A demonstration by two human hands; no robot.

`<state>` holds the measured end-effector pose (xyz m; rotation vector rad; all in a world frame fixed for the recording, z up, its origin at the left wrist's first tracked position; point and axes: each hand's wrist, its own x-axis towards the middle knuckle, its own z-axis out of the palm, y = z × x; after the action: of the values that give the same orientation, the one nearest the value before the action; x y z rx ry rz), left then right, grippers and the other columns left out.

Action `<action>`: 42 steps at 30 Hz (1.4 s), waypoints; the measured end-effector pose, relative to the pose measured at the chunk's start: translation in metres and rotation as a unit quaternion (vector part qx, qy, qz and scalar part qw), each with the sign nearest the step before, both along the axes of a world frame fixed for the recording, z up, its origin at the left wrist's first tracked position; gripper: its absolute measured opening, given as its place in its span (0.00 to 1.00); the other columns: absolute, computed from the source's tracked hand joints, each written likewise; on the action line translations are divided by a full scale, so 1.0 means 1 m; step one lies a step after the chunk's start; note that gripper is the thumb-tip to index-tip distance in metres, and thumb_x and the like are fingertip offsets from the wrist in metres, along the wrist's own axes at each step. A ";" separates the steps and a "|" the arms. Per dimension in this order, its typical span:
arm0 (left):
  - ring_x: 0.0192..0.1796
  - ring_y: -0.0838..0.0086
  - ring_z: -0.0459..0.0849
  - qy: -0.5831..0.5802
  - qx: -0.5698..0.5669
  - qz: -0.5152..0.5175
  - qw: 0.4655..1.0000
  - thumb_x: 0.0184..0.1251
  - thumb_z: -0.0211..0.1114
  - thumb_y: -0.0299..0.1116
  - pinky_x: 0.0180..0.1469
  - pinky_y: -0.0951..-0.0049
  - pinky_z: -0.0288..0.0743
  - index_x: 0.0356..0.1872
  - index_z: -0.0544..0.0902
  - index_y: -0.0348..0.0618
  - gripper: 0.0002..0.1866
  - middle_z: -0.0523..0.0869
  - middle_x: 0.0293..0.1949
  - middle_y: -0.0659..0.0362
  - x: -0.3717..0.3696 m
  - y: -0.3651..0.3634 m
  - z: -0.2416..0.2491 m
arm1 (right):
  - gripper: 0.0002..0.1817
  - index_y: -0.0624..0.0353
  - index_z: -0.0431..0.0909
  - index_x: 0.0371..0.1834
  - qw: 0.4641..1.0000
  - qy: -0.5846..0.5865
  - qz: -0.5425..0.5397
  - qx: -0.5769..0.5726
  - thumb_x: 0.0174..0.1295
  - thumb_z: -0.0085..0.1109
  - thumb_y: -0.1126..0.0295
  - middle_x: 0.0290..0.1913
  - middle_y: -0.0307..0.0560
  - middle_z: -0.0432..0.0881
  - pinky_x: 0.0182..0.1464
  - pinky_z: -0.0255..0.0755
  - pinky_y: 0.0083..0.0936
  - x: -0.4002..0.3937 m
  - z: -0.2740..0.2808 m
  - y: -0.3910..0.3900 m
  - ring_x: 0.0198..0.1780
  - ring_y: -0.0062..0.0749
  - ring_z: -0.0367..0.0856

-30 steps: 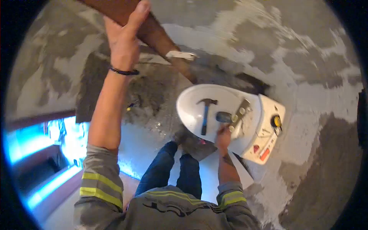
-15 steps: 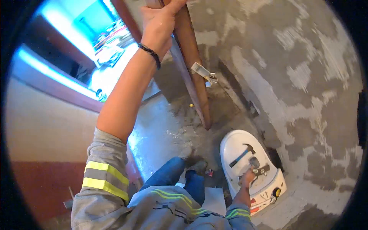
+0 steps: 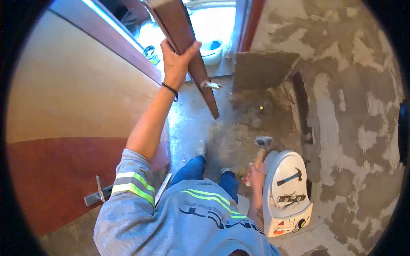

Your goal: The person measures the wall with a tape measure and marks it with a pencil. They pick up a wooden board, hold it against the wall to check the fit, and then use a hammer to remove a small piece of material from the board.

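Observation:
My left hand (image 3: 176,66) is wrapped around a long brown wooden board (image 3: 183,40), which slants down toward the floor. A small whitish piece (image 3: 212,85) sticks out from the board's lower part. My right hand (image 3: 256,176) grips the wooden handle of a hammer (image 3: 263,141), its grey metal head pointing up and away from me. Beside that hand stands a white toilet (image 3: 286,160) with its lid down. On the lid lie a claw hammer (image 3: 289,177) with a blue handle and a short spirit level (image 3: 291,198).
A tape measure (image 3: 301,222) and small items rest on the toilet tank. Ahead are a doorway with a white bucket (image 3: 211,53) and a grey panel (image 3: 260,70) against the patchy wall (image 3: 341,111). Metal tool (image 3: 98,196) at left; small yellow thing (image 3: 261,108) on the floor.
My right hand has lifted the hammer off the toilet lid. I have turned toward the doorway, and my left hand has carried the board along with it.

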<state>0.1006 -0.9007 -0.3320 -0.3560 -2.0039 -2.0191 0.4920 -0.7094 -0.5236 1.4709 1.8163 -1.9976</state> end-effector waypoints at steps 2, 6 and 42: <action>0.49 0.69 0.78 0.000 0.001 0.015 1.000 0.45 0.80 0.42 0.52 0.69 0.75 0.54 0.60 0.32 0.43 0.75 0.47 0.51 -0.005 -0.031 -0.017 | 0.12 0.54 0.68 0.45 0.998 0.005 0.061 -0.006 0.62 0.59 0.69 0.26 0.37 0.71 0.15 0.65 0.20 -0.043 0.006 -0.034 0.18 0.19 0.68; 0.50 0.68 0.77 -0.021 -0.045 0.056 0.997 0.46 0.80 0.42 0.53 0.69 0.75 0.55 0.59 0.34 0.44 0.74 0.48 0.51 -0.004 -0.084 -0.029 | 0.15 0.56 0.69 0.50 0.983 0.112 0.142 -0.016 0.62 0.59 0.68 0.27 0.38 0.71 0.19 0.66 0.20 -0.107 0.036 -0.090 0.20 0.19 0.69; 0.59 0.62 0.72 -0.085 -0.137 0.107 0.981 0.47 0.76 0.54 0.62 0.63 0.68 0.58 0.50 0.30 0.53 0.72 0.54 0.44 0.051 -0.194 -0.089 | 0.17 0.64 0.76 0.37 0.862 0.174 0.452 0.150 0.68 0.51 0.57 0.22 0.50 0.73 0.33 0.69 0.42 -0.210 -0.001 -0.179 0.28 0.47 0.75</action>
<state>0.1513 -1.0950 -0.4214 -0.0181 -2.3207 -1.6977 0.2821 -0.8883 -0.5246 0.1082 2.3823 -1.5515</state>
